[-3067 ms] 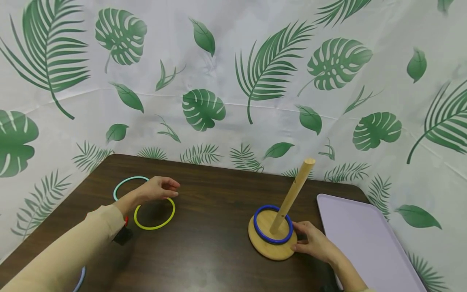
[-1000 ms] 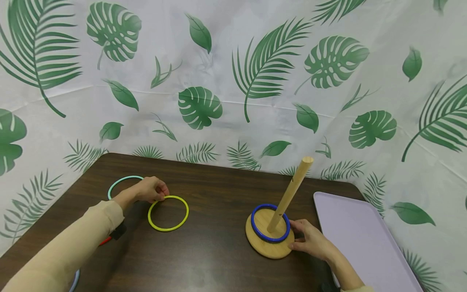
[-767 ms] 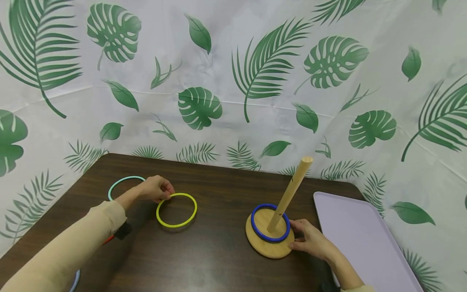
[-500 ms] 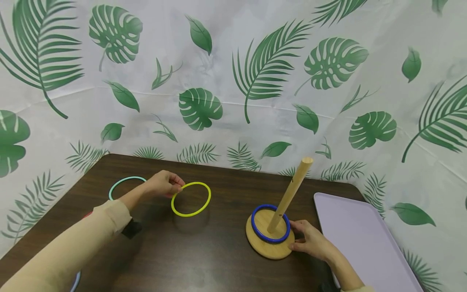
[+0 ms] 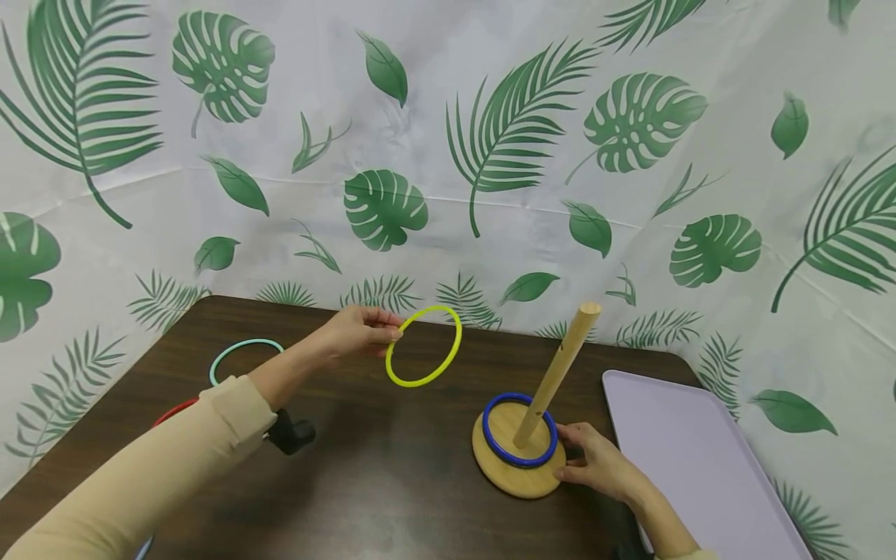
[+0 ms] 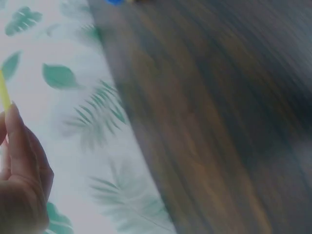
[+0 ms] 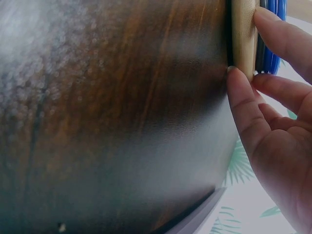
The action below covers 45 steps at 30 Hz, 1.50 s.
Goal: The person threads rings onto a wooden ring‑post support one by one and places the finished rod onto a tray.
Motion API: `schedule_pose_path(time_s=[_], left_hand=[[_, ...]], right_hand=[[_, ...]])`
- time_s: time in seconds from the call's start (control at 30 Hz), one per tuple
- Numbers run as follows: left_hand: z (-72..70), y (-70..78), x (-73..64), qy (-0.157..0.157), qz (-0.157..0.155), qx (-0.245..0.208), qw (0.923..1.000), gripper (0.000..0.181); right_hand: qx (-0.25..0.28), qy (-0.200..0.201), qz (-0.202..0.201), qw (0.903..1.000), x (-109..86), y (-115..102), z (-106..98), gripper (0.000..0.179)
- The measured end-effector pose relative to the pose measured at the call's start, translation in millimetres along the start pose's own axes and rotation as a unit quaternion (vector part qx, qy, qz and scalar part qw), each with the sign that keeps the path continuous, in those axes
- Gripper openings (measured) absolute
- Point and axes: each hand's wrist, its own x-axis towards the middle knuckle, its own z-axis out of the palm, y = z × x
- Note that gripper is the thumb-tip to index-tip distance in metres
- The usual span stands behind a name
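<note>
My left hand [image 5: 353,334] pinches a yellow ring [image 5: 420,383] by its left side, holding it tilted above the table, left of a wooden peg stand. In the left wrist view, my left fingers [image 6: 22,151] meet a short piece of the yellow ring [image 6: 4,90] at the picture's edge. The stand has a round base [image 5: 518,484] and a tall peg [image 5: 563,365]. A blue ring [image 5: 525,463] lies on the base around the peg. My right hand [image 5: 598,463] holds the base's right edge, thumb and fingers at the rim [image 7: 243,39] in the right wrist view.
A mint ring [image 5: 248,341] lies at the back left, partly behind the left forearm. A red ring [image 5: 173,410] and a pale blue ring [image 5: 145,547] are mostly hidden by the sleeve. A lilac tray [image 5: 700,459] lies right of the stand. A leaf-print cloth [image 5: 420,117] hangs behind.
My left hand has taken hold of the yellow ring, lifted it off the table and carried it right, tilting it up. The right hand and the stand have stayed in place.
</note>
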Motion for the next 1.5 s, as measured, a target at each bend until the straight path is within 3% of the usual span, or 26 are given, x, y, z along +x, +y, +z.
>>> schedule_pose_path(time_s=[0.17,0.33,0.57,0.83,1.23,1.5], left_hand=[[17.6,26.0,-1.4,0.009,0.003,-0.042,0.9991,0.032],[31.6,43.0,0.6,0.013,0.018,-0.048,0.9986,0.029],[50.4,63.8,6.4,-0.006,0.046,-0.060,0.9971,0.030],[79.3,85.8,15.7,-0.014,0.058,-0.096,0.9936,0.029],[116.8,101.7,27.0,-0.037,0.062,-0.109,0.9915,0.024],[131.4,96.7,35.7,-0.036,0.047,-0.102,0.9930,0.023]], right_hand=[[-0.003,0.005,-0.016,0.9999,-0.5,3,1,0.071],[-0.017,0.016,-0.052,0.9984,-1.0,7,2,0.067],[-0.002,0.005,-0.013,0.9999,-0.4,4,1,0.070],[-0.004,0.000,-0.005,1.0000,-1.8,3,0,0.070],[0.002,0.000,0.001,1.0000,-2.0,1,1,0.070],[-0.004,0.001,0.001,1.0000,-2.0,-1,1,0.069]])
